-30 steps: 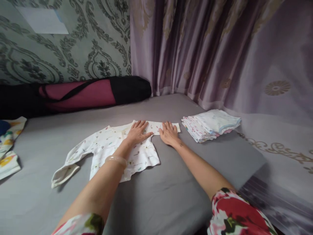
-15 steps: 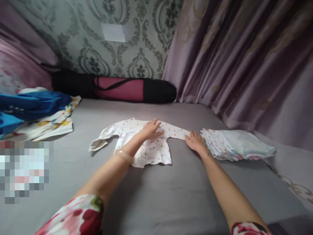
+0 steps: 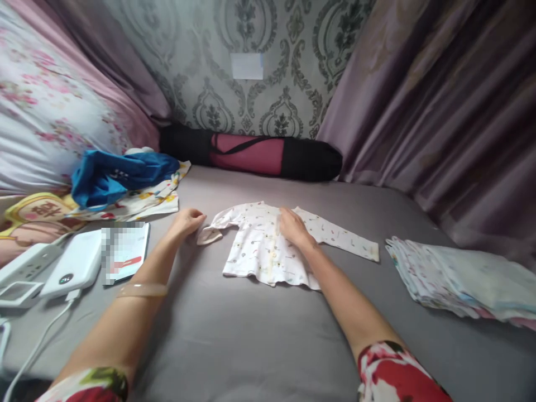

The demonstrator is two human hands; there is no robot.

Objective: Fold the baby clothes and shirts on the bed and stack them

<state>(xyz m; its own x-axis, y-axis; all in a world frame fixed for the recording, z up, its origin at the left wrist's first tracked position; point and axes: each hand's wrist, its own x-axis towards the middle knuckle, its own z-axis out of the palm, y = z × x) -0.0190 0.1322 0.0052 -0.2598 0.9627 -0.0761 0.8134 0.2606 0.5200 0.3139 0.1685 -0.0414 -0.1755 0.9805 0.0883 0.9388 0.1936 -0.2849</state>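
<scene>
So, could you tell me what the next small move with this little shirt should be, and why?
Probably fold the sleeve at the left hand inward across the baby shirt. That hand is at the cuff, the right hand rests flat on the chest as an anchor, and both sleeves lie spread on the grey sheet.

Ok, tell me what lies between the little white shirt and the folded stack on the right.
Bare grey sheet in the head view, between shirt and stack.
</scene>
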